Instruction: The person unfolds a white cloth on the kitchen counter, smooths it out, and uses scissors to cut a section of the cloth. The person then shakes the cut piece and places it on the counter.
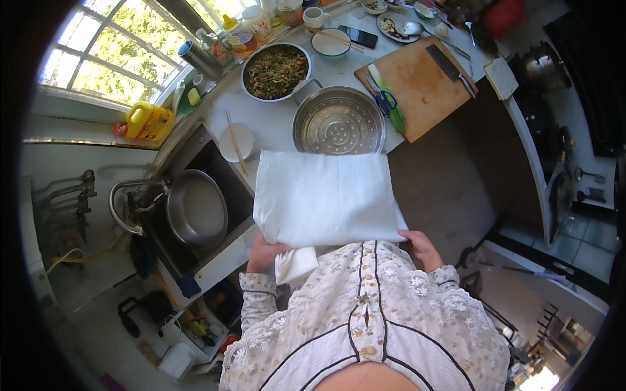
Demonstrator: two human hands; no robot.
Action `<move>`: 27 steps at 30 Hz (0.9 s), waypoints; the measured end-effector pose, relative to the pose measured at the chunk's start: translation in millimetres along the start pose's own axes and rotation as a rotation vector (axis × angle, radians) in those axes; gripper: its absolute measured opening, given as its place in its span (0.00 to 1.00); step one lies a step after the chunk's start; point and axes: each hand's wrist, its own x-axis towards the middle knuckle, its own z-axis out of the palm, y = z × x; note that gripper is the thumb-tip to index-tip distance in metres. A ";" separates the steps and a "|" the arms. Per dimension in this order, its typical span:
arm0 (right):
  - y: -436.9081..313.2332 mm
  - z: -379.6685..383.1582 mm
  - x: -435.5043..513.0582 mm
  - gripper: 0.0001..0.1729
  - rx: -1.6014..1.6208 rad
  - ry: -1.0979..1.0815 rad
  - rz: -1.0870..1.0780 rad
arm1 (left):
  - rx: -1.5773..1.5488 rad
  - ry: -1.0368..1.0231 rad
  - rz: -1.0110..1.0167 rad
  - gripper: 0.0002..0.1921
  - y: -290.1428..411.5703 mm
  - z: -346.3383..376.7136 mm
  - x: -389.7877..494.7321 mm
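Between my hands a white cloth (325,198) is spread, folded over at its near edge. My left hand (264,253) grips its near left corner, where a bunched part hangs below the fingers. At the near right corner, my right hand (421,248) pinches the cloth between thumb and fingers. The cloth's far edge overlaps the near rim of a perforated metal steamer pot (340,122) on the counter. Whether cloth and rim touch I cannot tell. Behind the steamer stands a metal bowl of chopped filling (277,72).
Left, a metal basin (197,210) sits in the sink under a curved faucet (117,205). A white bowl (236,142) with chopsticks stands nearby. Right, a wooden cutting board (415,93) holds a cleaver (442,62), blue-handled scissors (385,100) and a green onion (397,115). A phone (359,36) lies behind.
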 end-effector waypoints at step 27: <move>-210.9 132.6 137.1 0.24 -1.147 0.492 -0.670 | -0.191 -0.092 -0.005 0.37 -20.3 23.2 -29.6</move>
